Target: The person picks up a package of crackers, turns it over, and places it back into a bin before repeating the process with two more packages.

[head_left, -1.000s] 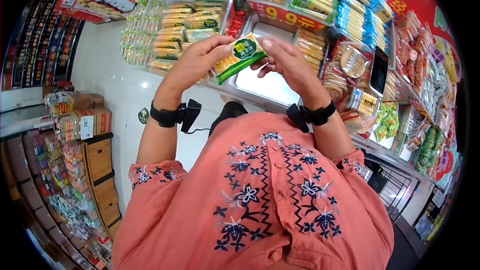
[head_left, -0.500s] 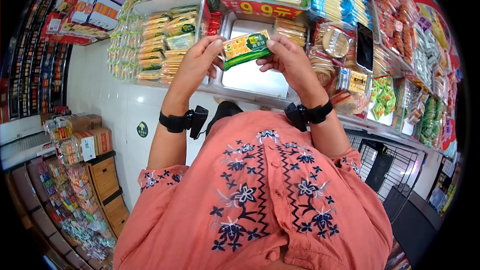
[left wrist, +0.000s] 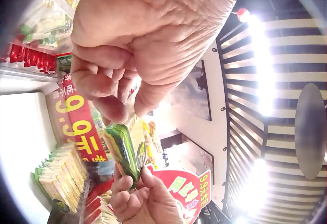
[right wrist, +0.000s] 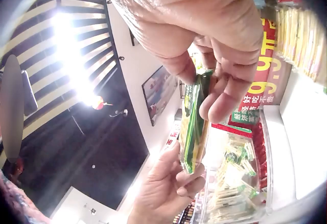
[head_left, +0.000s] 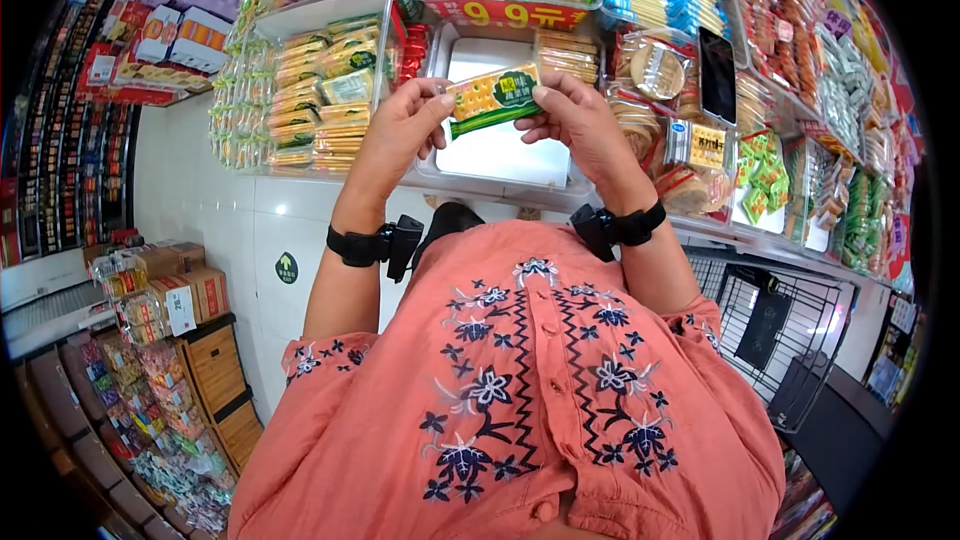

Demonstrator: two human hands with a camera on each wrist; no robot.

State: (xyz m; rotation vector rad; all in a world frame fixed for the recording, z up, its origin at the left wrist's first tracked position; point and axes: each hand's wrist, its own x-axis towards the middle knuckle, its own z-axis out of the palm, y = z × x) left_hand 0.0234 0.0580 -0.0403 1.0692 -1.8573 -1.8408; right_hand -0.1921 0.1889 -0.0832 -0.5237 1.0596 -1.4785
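Between both hands is a small green and yellow biscuit packet (head_left: pixel 492 100) with crackers printed on its front. My left hand (head_left: pixel 411 124) pinches its left end between thumb and fingers. At the other end, my right hand (head_left: pixel 580 124) pinches the packet with the thumb on the front. The packet's green striped edge shows in the left wrist view, with the left hand (left wrist: pixel 138 45) above it. Below both hands lies a white tray (head_left: pixel 510 162) with a row of biscuit packets (head_left: pixel 568 55) along its right side.
Left of the tray is a clear bin of similar packets (head_left: pixel 345 90). A red 9.9 price strip (head_left: pixel 500 13) runs behind it. A black phone (head_left: pixel 716 78) lies on round biscuits to the right. A wire cart (head_left: pixel 790 325) stands at lower right.
The packet has turned from steeply tilted to nearly level, its front facing up toward me. Both hands keep their pinch on its ends. The head view has shifted, moving the display leftward.
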